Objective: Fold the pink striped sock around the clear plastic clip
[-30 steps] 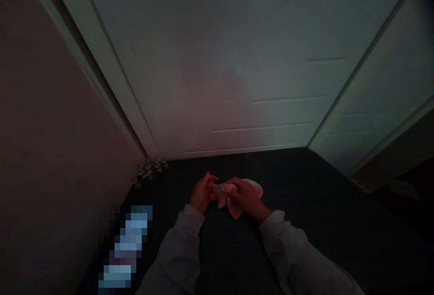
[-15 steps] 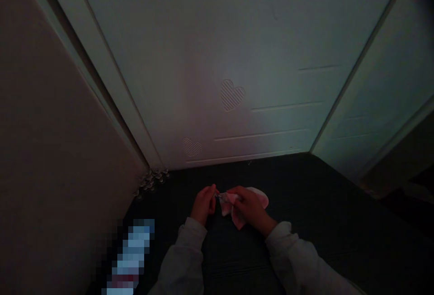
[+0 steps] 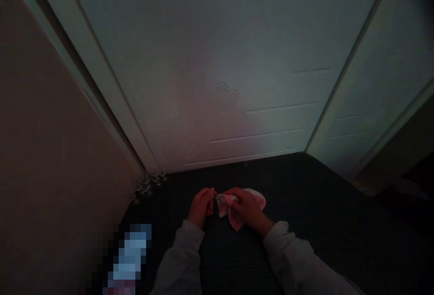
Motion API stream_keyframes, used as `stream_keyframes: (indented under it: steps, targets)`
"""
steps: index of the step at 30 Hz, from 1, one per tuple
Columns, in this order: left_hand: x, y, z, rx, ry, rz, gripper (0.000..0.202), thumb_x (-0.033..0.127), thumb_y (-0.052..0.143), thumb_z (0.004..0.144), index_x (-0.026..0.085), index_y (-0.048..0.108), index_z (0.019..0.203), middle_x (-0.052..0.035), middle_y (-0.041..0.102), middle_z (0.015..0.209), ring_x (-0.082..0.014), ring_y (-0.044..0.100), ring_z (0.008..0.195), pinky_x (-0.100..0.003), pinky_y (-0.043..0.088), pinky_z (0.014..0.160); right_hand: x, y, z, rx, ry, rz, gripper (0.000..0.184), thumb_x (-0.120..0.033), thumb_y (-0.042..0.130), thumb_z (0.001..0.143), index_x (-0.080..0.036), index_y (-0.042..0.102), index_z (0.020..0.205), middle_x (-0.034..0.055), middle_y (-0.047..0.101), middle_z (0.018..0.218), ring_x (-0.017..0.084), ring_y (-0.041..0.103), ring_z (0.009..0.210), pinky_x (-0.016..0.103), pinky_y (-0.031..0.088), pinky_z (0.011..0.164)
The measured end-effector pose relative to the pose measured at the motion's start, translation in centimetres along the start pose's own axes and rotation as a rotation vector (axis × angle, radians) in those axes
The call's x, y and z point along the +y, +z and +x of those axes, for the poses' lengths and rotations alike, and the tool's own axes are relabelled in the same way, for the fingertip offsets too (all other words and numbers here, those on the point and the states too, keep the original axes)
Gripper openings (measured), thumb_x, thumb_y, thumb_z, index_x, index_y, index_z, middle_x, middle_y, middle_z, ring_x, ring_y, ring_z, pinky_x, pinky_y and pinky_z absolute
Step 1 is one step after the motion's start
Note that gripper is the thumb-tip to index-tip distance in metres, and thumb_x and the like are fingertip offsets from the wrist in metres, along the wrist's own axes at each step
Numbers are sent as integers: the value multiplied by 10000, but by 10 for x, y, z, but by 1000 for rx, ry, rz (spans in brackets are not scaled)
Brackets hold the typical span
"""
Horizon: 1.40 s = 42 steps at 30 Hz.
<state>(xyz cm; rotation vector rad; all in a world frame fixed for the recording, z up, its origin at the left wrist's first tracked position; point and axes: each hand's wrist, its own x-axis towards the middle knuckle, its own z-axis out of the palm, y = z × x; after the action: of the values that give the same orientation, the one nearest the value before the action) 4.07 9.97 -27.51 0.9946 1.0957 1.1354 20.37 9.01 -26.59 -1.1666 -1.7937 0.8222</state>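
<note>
The scene is very dark. My left hand [image 3: 200,206] and my right hand [image 3: 247,209] meet low in the middle, both with fingers curled. Between them they pinch a small pink cloth [image 3: 258,199], which bunches under my right hand and hangs a little below it. Both hands hover just over a dark striped surface [image 3: 305,222]. Grey sleeves cover both forearms.
A pale panel with two embossed hearts [image 3: 226,97] rises behind the hands. A plain wall [image 3: 50,159] stands at the left. Several small shiny round things [image 3: 148,183] lie in the left corner. A blurred blue-white patch [image 3: 128,259] sits at the lower left.
The hands have drawn slightly closer together on the pink cloth; the view has tilted a little. Otherwise little differs.
</note>
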Motion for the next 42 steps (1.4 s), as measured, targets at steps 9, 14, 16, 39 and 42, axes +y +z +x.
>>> stream_keyframes:
  steps: [9, 14, 16, 39, 42]
  targets:
    - [2, 0, 0, -8, 0, 7, 337, 486, 571, 673, 155, 538, 724, 97, 372, 351, -31, 252, 285, -162, 151, 313, -2, 0, 0, -3, 14, 22, 193, -139, 486, 721, -157, 612, 867, 48, 650, 827, 168, 575, 758, 272, 420, 676]
    - [1, -1, 0, -15, 12, -9, 328, 473, 571, 681, 156, 532, 758, 98, 377, 357, -33, 258, 288, -160, 151, 310, -1, 1, 0, 0, 14, 19, 175, -153, 485, 733, -155, 613, 852, 44, 651, 808, 163, 571, 738, 267, 418, 667]
    - [1, -1, 0, -12, 14, -8, 321, 463, 574, 679, 159, 527, 770, 98, 385, 362, -35, 268, 290, -160, 160, 308, -1, 0, 0, -4, 14, 8, 177, -140, 487, 724, -159, 612, 849, 40, 651, 807, 162, 569, 738, 265, 415, 665]
    - [4, -3, -1, -84, -38, -75, 303, 400, 615, 648, 158, 525, 807, 63, 480, 486, -46, 370, 349, -181, 249, 363, 0, -1, -1, -20, 50, -28, 182, -158, 481, 725, -163, 600, 861, 29, 642, 780, 158, 565, 708, 255, 393, 620]
    - [6, -2, -1, -95, -36, -129, 298, 365, 638, 627, 159, 525, 811, 58, 487, 498, -55, 396, 378, -187, 270, 387, 0, -1, -1, -30, 43, -32, 186, -131, 480, 711, -172, 599, 848, 17, 636, 765, 153, 560, 694, 248, 390, 605]
